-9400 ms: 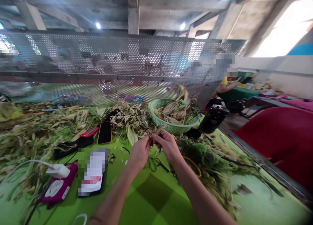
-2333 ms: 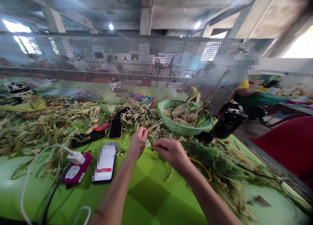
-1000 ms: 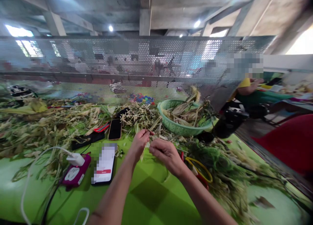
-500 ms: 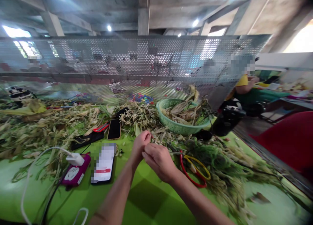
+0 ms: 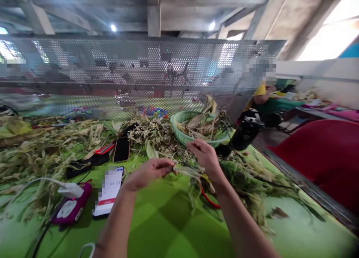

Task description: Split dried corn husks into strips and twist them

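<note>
My left hand (image 5: 148, 171) pinches one end of a thin dried leaf strip (image 5: 186, 169) above the green table (image 5: 174, 228). My right hand (image 5: 206, 157) is raised a little further back, with its fingers closed on the same strip or a strand from it. Both hands hover in front of a heap of dried husks and leaves (image 5: 153, 136). A green plastic basket (image 5: 183, 117) full of husks stands just behind my right hand. Red and yellow rings (image 5: 206, 198) lie on the table under my right wrist.
A phone with a lit screen (image 5: 108, 192), a purple power strip with a white plug (image 5: 70, 205) and two dark phones (image 5: 121, 149) lie at the left. A perforated metal screen (image 5: 140, 74) closes the back. A black object (image 5: 245, 132), a red seat (image 5: 316, 153) and another person are at the right.
My hands were close together on the strip; now they have drawn apart, the left lower and nearer, the right higher and further right. The view has shifted slightly.
</note>
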`<action>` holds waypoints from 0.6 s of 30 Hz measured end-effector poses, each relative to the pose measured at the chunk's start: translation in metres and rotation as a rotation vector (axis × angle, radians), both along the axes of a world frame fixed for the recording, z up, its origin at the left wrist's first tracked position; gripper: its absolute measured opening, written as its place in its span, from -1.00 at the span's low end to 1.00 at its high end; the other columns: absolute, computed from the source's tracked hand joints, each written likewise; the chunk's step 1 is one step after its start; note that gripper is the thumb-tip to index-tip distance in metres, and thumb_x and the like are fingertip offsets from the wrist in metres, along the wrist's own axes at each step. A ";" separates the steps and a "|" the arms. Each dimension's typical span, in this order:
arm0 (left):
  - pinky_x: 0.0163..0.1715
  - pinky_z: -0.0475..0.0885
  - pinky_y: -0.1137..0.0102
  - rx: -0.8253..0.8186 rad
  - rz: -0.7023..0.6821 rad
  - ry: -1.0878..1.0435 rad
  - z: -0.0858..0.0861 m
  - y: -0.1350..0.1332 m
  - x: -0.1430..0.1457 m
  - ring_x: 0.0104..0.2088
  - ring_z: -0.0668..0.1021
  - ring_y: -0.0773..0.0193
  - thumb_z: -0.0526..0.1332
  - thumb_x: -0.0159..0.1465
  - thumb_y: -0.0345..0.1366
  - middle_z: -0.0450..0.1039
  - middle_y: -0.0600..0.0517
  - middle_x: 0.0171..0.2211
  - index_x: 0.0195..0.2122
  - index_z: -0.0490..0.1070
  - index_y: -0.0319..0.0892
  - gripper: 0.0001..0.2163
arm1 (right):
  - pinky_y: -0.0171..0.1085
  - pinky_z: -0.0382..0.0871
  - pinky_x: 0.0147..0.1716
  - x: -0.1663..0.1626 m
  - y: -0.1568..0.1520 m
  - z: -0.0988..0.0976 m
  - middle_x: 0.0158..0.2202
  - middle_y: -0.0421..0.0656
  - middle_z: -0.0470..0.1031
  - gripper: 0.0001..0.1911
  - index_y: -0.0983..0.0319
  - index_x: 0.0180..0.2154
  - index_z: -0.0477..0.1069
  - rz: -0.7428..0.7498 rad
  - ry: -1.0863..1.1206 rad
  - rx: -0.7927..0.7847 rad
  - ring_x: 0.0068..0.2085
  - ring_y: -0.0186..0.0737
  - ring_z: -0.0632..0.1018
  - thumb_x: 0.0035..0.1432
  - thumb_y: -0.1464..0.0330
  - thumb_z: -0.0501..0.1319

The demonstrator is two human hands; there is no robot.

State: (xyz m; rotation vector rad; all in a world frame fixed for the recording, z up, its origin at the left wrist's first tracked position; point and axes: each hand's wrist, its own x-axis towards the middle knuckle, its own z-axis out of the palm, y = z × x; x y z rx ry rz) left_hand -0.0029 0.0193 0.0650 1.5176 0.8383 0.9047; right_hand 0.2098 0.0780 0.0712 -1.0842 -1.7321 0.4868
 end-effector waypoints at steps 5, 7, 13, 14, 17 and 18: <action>-0.57 0.12 0.59 -0.065 0.365 -0.498 -0.003 0.011 -0.006 -0.59 0.23 0.52 0.26 0.16 -0.18 0.28 0.12 -0.54 -0.33 0.44 -0.20 -0.82 | -0.36 0.13 -0.48 -0.015 -0.002 -0.008 -0.58 -0.27 0.23 -0.66 0.24 -0.58 0.31 0.156 -0.005 -0.165 -0.50 -0.34 0.27 0.12 0.18 0.16; -0.63 0.03 0.60 -0.062 0.510 -0.529 -0.010 0.020 -0.009 -0.62 0.16 0.54 0.28 0.13 -0.17 0.18 0.16 -0.59 -0.35 0.43 -0.23 -0.79 | -0.37 0.14 -0.45 -0.024 -0.010 -0.006 -0.56 -0.26 0.26 -0.67 0.24 -0.59 0.32 0.239 -0.113 -0.133 -0.46 -0.33 0.30 0.14 0.22 0.15; -0.65 -0.01 0.58 -0.106 0.602 -0.639 -0.023 0.034 -0.016 -0.65 0.11 0.55 0.33 0.03 -0.16 0.09 0.20 -0.63 -0.36 0.42 -0.28 -0.72 | -0.39 0.12 -0.49 -0.033 -0.020 -0.011 -0.59 -0.28 0.29 -0.71 0.25 -0.58 0.36 0.445 -0.317 -0.219 -0.49 -0.35 0.33 0.14 0.28 0.15; -0.65 -0.01 0.58 -0.102 0.604 -0.645 -0.023 0.033 -0.016 -0.65 0.11 0.55 0.31 0.05 -0.16 0.07 0.21 -0.63 -0.37 0.40 -0.27 -0.73 | -0.39 0.13 -0.50 -0.031 -0.018 -0.014 -0.60 -0.28 0.31 -0.71 0.25 -0.58 0.38 0.455 -0.344 -0.250 -0.50 -0.35 0.34 0.14 0.28 0.15; -0.66 -0.05 0.55 -0.104 0.635 -0.530 -0.021 0.030 -0.016 -0.67 0.08 0.54 0.25 0.10 -0.16 0.05 0.22 -0.65 -0.40 0.36 -0.24 -0.77 | -0.35 0.21 -0.44 -0.022 -0.007 -0.018 -0.51 -0.23 0.43 -0.81 0.22 -0.48 0.48 0.380 -0.391 -0.240 -0.46 -0.29 0.41 0.10 0.29 0.18; -0.66 -0.07 0.54 -0.109 0.654 -0.455 -0.019 0.029 -0.014 -0.67 0.08 0.53 0.22 0.12 -0.16 0.06 0.22 -0.66 -0.41 0.35 -0.24 -0.78 | -0.33 0.25 -0.41 -0.018 -0.005 -0.017 -0.42 -0.20 0.48 -0.86 0.21 -0.38 0.51 0.299 -0.369 -0.186 -0.42 -0.26 0.43 0.07 0.31 0.20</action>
